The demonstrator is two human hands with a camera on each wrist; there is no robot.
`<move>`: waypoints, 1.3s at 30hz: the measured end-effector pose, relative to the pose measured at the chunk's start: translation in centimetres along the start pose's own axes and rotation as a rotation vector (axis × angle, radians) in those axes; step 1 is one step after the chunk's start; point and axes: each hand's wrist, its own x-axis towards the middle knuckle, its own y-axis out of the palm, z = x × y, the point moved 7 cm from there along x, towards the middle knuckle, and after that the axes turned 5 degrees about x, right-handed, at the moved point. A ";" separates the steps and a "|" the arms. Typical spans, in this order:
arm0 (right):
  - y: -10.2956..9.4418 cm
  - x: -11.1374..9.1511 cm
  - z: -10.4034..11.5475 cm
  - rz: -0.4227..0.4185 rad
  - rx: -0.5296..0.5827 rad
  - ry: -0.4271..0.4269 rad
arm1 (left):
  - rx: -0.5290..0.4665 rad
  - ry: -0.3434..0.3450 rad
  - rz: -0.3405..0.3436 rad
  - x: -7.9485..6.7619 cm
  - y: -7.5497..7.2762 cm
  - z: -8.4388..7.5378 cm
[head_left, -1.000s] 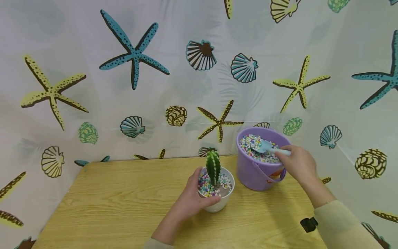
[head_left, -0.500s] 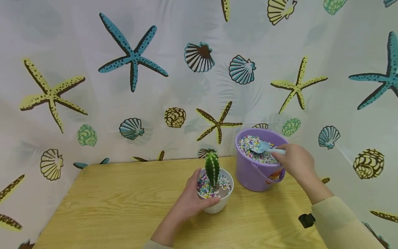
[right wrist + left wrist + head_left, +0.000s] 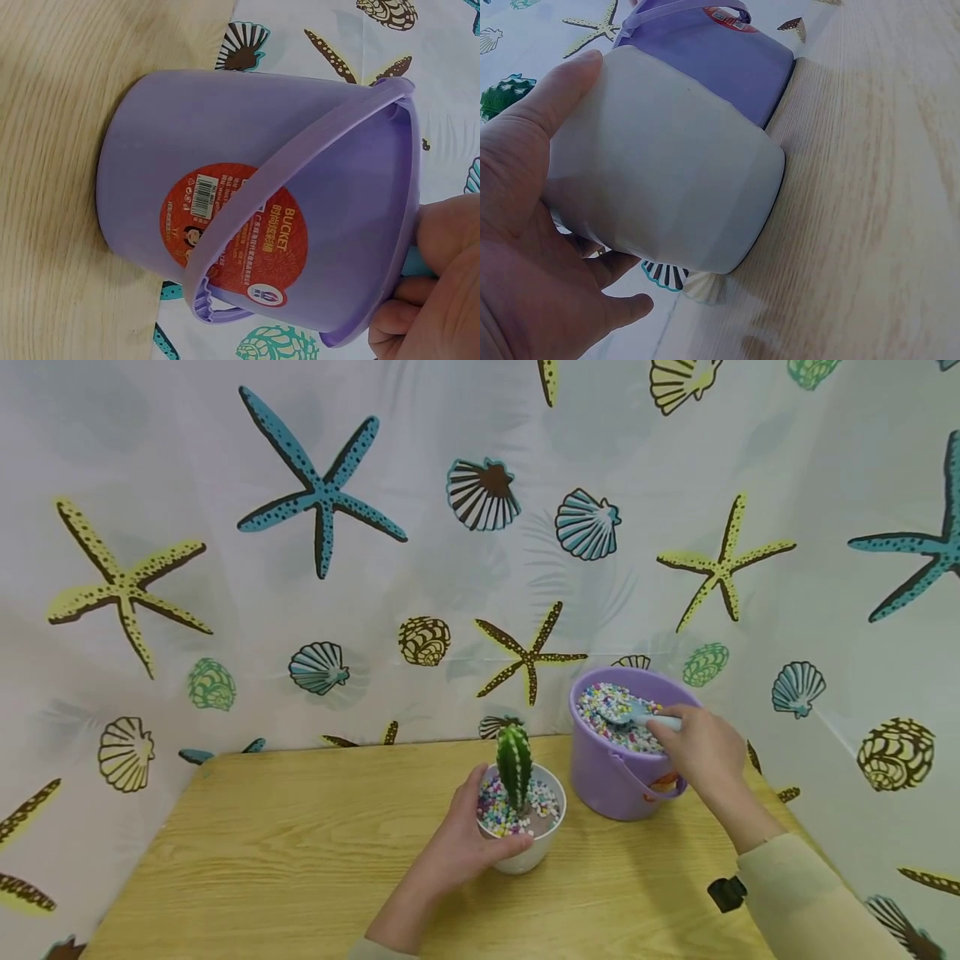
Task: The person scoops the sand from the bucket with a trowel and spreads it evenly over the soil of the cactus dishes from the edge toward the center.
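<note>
My left hand (image 3: 459, 837) grips the side of a white flowerpot (image 3: 528, 857), thumb across the near side and fingers around the left. In the left wrist view the pot (image 3: 667, 165) stands on the table, its opening out of sight. A green cactus (image 3: 513, 768) rises from the pot amid coloured pebbles (image 3: 497, 806), with a bare brownish patch at the front right. My right hand (image 3: 707, 747) holds the handle of a light blue scoop (image 3: 663, 722). The scoop's head lies among many-coloured pebbles (image 3: 600, 697) inside a purple bucket (image 3: 611, 781), partly covered by them.
The bucket's handle (image 3: 300, 161) hangs down over a red label (image 3: 285, 247) on its near side. Right behind the wooden table (image 3: 300, 835) hangs a white cloth (image 3: 420, 560) printed with starfish and shells. A black wrist device (image 3: 726, 893) shows at the right sleeve.
My right hand has moved slightly left and pushed the scoop further into the pebbles, so more of its head is covered. The left hand and the pot stay in place.
</note>
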 end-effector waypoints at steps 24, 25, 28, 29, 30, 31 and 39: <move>-0.5 -0.8 -0.8 -0.050 0.114 0.003 | 0.003 -0.009 0.001 0.0 -0.1 -0.1; -0.6 -0.9 -0.8 -0.053 0.119 0.004 | 0.004 -0.007 0.001 0.0 -0.1 -0.1; -0.8 -1.1 -0.9 -0.059 0.128 0.003 | 0.004 -0.004 0.000 0.1 -0.1 0.0; -0.8 -1.1 -0.9 -0.061 0.134 0.003 | 0.005 -0.002 -0.001 0.1 -0.1 0.0; -0.9 -1.2 -1.0 -0.061 0.142 0.003 | 0.006 -0.002 -0.001 0.1 -0.1 0.0; -1.0 -1.2 -1.0 -0.061 0.153 0.002 | 0.007 0.000 -0.001 0.1 -0.1 0.0; -1.5 -2.0 -1.1 -0.083 0.230 -0.004 | 0.007 -0.010 0.004 0.2 -0.1 0.0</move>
